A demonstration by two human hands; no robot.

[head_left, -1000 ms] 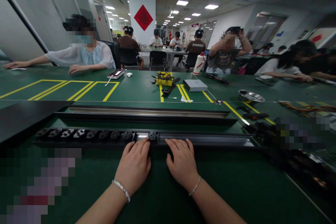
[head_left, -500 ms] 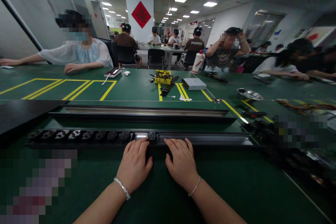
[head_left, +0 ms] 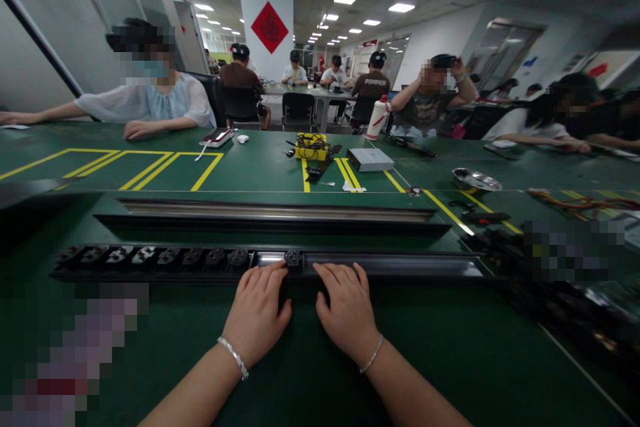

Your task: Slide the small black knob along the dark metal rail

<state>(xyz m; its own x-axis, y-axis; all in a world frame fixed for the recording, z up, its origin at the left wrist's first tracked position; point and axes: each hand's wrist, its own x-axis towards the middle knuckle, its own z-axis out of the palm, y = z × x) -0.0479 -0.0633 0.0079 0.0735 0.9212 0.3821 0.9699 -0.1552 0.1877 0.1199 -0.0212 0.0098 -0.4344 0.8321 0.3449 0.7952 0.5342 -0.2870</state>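
A long black channel rail (head_left: 390, 269) lies crosswise on the green table in front of me. Several black socket modules (head_left: 193, 257) sit in its left part, side by side. To their right, after a bare silvery stretch, is a single socket module (head_left: 293, 258). My left hand (head_left: 261, 300) rests on the rail's near edge with fingers stretched out, the index fingertip at this module's left side. My right hand (head_left: 346, 307) is also spread at the near edge, its fingertips over the rail just right of the module. Neither hand grips anything.
A second black rail (head_left: 280, 215) lies parallel behind. Cluttered dark parts (head_left: 565, 300) are at the right, and a metal bowl (head_left: 477, 180) stands farther back. Beyond are a grey box (head_left: 370, 160), a yellow item with black cable (head_left: 311, 147) and a white bottle (head_left: 377, 118). Co-workers sit around.
The single socket module has shifted slightly right along the rail, with my left hand following a little. At the left edge, a dark panel has moved leftward and looks blurred.
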